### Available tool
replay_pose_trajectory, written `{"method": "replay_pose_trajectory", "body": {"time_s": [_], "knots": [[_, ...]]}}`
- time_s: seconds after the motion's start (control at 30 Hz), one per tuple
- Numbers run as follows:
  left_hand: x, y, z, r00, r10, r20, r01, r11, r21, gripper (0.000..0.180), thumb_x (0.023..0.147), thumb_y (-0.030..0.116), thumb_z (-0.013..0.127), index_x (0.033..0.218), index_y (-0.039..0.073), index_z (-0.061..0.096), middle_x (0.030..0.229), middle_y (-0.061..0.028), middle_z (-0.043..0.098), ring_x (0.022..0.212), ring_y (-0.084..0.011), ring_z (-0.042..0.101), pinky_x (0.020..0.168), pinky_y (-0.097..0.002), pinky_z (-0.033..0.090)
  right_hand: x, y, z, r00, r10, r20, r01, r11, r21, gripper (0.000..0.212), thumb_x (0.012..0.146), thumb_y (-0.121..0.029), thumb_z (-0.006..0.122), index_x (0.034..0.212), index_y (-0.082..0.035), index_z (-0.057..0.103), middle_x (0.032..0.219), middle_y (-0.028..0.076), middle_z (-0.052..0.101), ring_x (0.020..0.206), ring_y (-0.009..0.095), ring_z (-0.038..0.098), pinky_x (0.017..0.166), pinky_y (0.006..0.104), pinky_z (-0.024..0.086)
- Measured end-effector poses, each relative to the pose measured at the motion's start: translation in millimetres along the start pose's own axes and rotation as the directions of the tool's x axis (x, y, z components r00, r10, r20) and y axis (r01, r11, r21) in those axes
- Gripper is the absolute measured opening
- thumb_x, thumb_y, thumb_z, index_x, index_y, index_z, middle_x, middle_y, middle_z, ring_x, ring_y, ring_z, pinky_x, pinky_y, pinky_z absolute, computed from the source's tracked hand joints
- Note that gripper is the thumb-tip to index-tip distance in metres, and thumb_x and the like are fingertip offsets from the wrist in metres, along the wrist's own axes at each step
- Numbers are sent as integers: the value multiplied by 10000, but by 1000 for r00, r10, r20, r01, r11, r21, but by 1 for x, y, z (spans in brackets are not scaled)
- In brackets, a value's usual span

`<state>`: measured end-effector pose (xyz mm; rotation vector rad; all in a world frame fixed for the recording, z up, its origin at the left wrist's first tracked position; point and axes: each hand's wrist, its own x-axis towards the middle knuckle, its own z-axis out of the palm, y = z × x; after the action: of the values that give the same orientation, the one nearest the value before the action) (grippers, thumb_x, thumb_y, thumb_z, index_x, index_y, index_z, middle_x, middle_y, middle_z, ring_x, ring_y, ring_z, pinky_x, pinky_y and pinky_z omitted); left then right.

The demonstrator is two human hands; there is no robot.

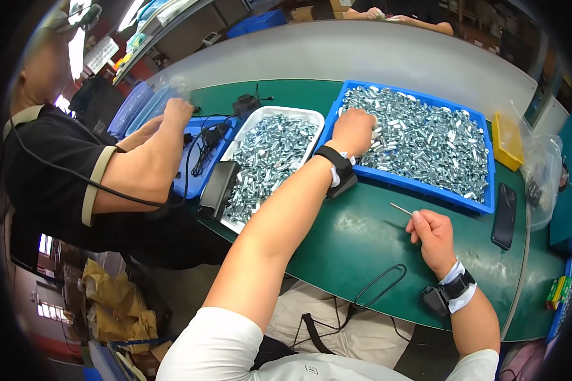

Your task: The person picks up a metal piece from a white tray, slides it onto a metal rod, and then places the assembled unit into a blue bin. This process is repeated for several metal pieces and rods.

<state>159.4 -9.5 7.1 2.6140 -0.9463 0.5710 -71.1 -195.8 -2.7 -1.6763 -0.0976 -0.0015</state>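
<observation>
My left hand (354,131) is down at the left side of a blue tray (419,195), touching the heap of small silvery metal pieces (426,140) in it. Its fingers are curled, and what they hold, if anything, is hidden. Over the green tabletop, in front of that tray, my right hand (433,238) pinches a thin metal rod (400,208) between thumb and forefinger. The rod points up and to the left, its tip free. Left of the blue tray, a white tray (320,119) holds similar metal pieces, partly behind my left forearm.
A dark box (219,190) sits against the white tray's left edge. A phone (504,216) and a yellow bin (507,141) are at the right. Black cables (381,277) cross the table's front edge. At the left, a co-worker's arm (140,165) reaches over another blue tray (200,162).
</observation>
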Motion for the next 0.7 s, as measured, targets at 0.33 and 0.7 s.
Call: {"method": "replay_pose_trajectory", "body": {"time_s": [0.33,0.7], "knots": [[-69,84,-63,940,-265,216,255,124,-959,206,882,48,648,1081,4,620,990,-48,637,882,-129,605,790,-283,498,-1,4,-6,999,14,-41,-15,1000,-9,377,984,-248,500,708,-10,598,604,6,537,547,64,473,522,227,358],[-104,97,-57,851,-246,464,427,-191,-884,204,902,-13,580,1096,43,550,1033,-129,658,876,-169,636,790,-292,508,-3,2,-7,999,-24,-42,24,1000,2,371,994,-232,492,725,-5,608,610,-3,544,547,54,480,509,226,361]]}}
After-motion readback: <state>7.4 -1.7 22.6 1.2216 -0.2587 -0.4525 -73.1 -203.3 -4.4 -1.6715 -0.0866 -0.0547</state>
